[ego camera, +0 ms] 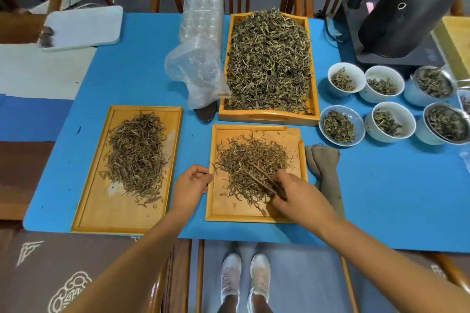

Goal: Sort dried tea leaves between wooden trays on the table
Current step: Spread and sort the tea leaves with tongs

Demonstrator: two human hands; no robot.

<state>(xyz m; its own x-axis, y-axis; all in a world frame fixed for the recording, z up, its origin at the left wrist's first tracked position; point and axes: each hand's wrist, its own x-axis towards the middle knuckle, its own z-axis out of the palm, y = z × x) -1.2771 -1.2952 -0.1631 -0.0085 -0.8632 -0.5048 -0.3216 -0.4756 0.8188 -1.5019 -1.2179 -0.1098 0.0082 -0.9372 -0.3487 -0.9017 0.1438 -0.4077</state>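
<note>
Three wooden trays of tea leaves lie on the blue mat (132,63). Landmark: the middle tray (256,213). The right hand (296,195) closes on dark tweezers (264,179) in its leaf pile (250,162); the left hand (192,183), loosely curled, touches its left rim. Left lies the flat tray (101,211); behind, the deep tray (269,115); right, a folded cloth (326,173) and six bowls (342,123).

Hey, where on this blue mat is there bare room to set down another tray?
Bare mat lies left of the plastic bag, above the left tray, and a wide patch sits right of the folded cloth, below the bowls. The bowls' corner and the gaps between the trays are crowded.
</note>
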